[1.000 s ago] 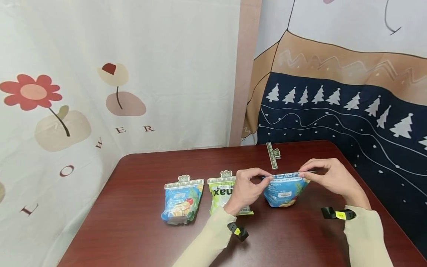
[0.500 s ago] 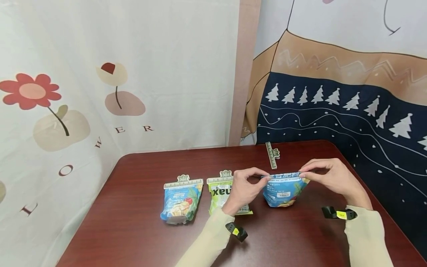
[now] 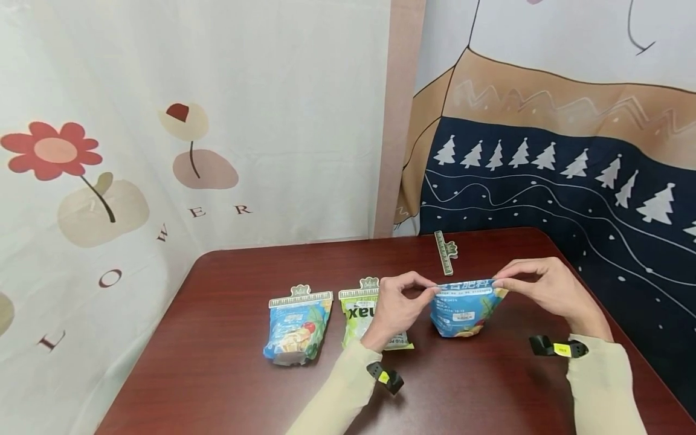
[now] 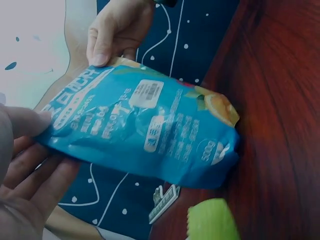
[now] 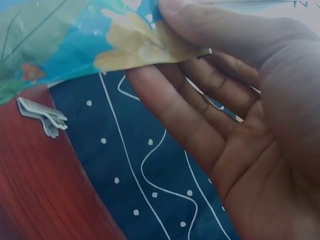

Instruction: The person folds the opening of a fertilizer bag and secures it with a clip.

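A blue bag [image 3: 463,314] with printed white lettering, a barcode label and fruit pictures stands on the table, its top folded over. My left hand [image 3: 399,305] pinches the left end of the top edge between thumb and fingers. At the other end, the right hand [image 3: 544,287] pinches the top corner. From the left wrist the bag [image 4: 145,120] shows its printed back and a 500g mark. In the right wrist view the thumb [image 5: 200,20] lies on the bag's yellow flower corner, with fingers behind it. A loose bag clip [image 3: 446,254] lies just beyond the bag.
Left of the hands lie another blue bag [image 3: 296,332] and a green bag [image 3: 356,320], each with a ruler-patterned clip along its top. The green one is partly hidden by my left hand. Fabric hangings [image 3: 288,121] stand behind the table [image 3: 217,362].
My right hand has slid slightly right along the bag's top edge towards its corner. The left hand keeps its pinch, and the other bags and loose clip have stayed put.
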